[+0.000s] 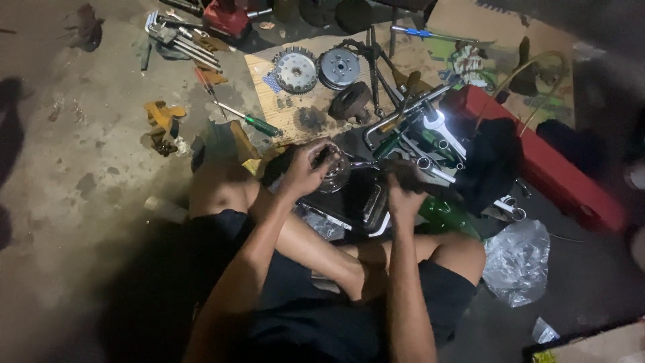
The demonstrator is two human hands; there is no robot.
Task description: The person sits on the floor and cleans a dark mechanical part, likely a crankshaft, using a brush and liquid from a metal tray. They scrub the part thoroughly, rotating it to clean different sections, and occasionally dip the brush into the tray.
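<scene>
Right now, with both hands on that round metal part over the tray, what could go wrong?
1. The left hand alone steadies the round metal part while the right hand works a dark tool against it; the tool might slip onto the fingers.
2. The part sits over the tray between the knees; it could drop.
3. Sockets, the green screwdriver and the two toothed discs lie loose nearby, easy to knock or lose in the dim light.

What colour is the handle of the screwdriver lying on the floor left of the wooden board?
Green; the screwdriver handle shows clearly in the head view.
</scene>
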